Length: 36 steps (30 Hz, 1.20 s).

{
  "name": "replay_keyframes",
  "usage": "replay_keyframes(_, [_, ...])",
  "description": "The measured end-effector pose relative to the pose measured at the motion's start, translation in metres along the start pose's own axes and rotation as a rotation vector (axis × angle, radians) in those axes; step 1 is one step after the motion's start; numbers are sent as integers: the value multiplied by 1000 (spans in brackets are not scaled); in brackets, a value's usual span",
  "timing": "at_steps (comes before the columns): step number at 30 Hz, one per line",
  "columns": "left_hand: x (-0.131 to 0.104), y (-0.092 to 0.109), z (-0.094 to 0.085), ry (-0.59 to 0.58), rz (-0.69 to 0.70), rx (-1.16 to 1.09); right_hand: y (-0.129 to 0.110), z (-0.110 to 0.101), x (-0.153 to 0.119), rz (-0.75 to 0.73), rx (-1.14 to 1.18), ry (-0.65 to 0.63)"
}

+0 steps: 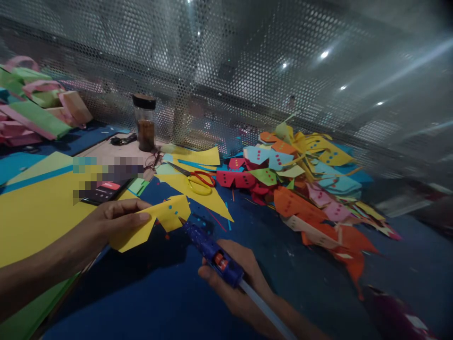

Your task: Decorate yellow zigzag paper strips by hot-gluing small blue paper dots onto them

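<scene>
Yellow paper cut-out (150, 221), near side of the scissors (200, 184): probably light, easily creased, best held by its edge, as the left hand (115, 218) pinches it; blue glue gun (211, 252), likewise nearside, likely rigid, grasped round its body by the right hand (244, 269).

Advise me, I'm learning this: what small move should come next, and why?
Perhaps dab glue beside the two blue squares on the yellow paper: the right hand aims the glue gun there, and piled pieces seemingly carry rows of three.

The cutout (164, 211) looks like matt paper; the glue gun (208, 248), glossy plastic; the screen (226, 61), perforated metal.
</scene>
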<state>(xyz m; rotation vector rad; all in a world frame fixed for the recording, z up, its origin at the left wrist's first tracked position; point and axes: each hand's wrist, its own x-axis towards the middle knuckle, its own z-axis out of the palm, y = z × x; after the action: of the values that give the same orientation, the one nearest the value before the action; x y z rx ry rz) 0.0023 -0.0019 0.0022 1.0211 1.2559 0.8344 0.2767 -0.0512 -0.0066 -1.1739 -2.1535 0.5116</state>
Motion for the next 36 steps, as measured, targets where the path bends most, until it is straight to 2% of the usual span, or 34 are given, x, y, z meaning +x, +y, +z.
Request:
replay_keyframes(3, [0, 0, -1, -45, -54, -83, 0, 0, 1, -2, -2, -7])
replay_keyframes(7, [3, -5, -4, -69, -71, -83, 1, 2, 0, 6, -5, -16])
replay_keyframes(17, [4, -2, 2, 77, 28, 17, 1, 2, -1, -31, -10, -3])
replay_keyframes(27, [3, 0, 4, 58, -32, -40, -2, 0, -1, -32, 30, -39])
replay_keyframes(36, [8, -7, -1, 41, -6, -13, -1, 2, -1, -39, 27, -28])
